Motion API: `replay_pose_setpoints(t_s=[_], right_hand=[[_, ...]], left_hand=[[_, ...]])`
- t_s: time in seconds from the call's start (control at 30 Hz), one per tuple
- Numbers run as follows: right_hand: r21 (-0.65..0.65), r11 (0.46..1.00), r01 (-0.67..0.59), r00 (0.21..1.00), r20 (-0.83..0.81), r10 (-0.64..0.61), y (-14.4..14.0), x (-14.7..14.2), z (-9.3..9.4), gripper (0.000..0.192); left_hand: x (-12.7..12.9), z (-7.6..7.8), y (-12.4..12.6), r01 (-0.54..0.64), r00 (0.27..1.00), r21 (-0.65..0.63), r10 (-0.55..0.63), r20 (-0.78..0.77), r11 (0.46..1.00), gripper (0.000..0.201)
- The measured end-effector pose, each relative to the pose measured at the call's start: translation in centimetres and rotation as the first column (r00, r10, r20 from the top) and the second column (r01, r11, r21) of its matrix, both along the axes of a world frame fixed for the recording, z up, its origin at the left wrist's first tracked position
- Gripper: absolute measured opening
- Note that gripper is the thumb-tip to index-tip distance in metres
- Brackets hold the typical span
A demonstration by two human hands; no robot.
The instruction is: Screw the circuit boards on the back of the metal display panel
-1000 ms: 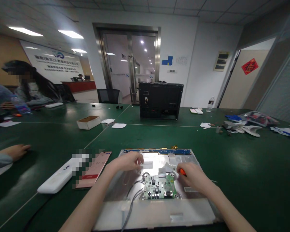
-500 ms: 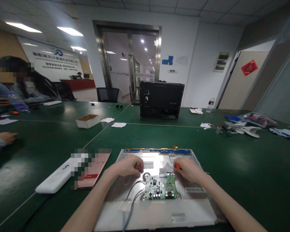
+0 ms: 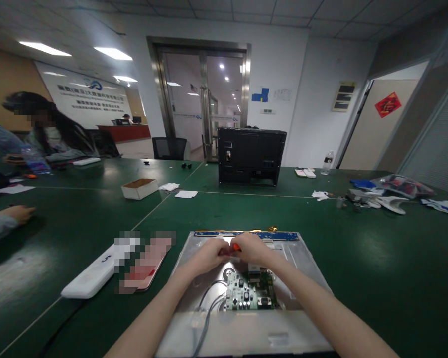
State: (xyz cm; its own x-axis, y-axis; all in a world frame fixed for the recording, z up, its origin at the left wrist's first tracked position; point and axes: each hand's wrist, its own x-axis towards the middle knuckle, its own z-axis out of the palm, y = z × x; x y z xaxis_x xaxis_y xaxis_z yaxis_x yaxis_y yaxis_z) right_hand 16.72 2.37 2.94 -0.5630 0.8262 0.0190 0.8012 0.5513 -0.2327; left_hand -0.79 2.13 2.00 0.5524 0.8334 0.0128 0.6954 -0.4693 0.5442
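An LCD panel (image 3: 302,258) lies back side up on the table in front of me. Fixed to it is a green circuit board (image 3: 242,293), with grey cables (image 3: 206,323) leading off to its left. My right hand (image 3: 248,247) is closed round a small orange object (image 3: 236,246), mostly hidden by the fingers. Right beside it, my left hand (image 3: 215,251) has its fingers pinched together; whatever is between them does not show. Both hands meet above the panel's upper half, below the blue circuit strip (image 3: 246,235) on the far edge.
Left of the panel lie a white power strip (image 3: 93,276) and a pink phone (image 3: 153,266). Farther back stand a small open box (image 3: 140,189) and a black monitor housing (image 3: 252,156). Loose parts and bags (image 3: 388,191) lie right. A person's hand (image 3: 22,214) rests at left.
My right hand has moved left across the panel with the orange object, up to my left hand. My left hand has shifted slightly right. The view has turned a little.
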Motion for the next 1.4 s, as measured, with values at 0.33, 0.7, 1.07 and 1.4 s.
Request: replay_pose_setpoints(t_s=[0.33, 0.7, 1.07, 1.4], right_hand=[[0.069, 0.998, -0.005, 0.997, -0.073, 0.01, -1.4, 2.2, 0.2, 0.016], [0.124, 0.992, 0.015, 1.0, 0.026, -0.018, -7.3, 10.3, 0.1, 0.042], [0.181, 0.946, -0.27, 0.931, 0.299, 0.208, -9.3, 8.6, -0.9, 0.045], [0.229, 0.923, -0.308, 0.923, 0.305, 0.232, -9.9, 8.5, -1.1, 0.04]], left_hand=[[-0.1, 0.5, -0.2, -0.03, 0.997, -0.019, 0.029, -0.065, 0.999, 0.013], [-1.6, 0.7, 0.6, -0.059, 0.989, 0.007, 0.059, -0.136, 0.998, 0.014], [-2.1, 1.1, 0.8, -0.055, 0.982, -0.006, 0.053, -0.181, 0.998, 0.013], [-1.6, 1.4, -0.1, 0.007, 0.986, -0.014, -0.009, -0.169, 1.0, 0.017]])
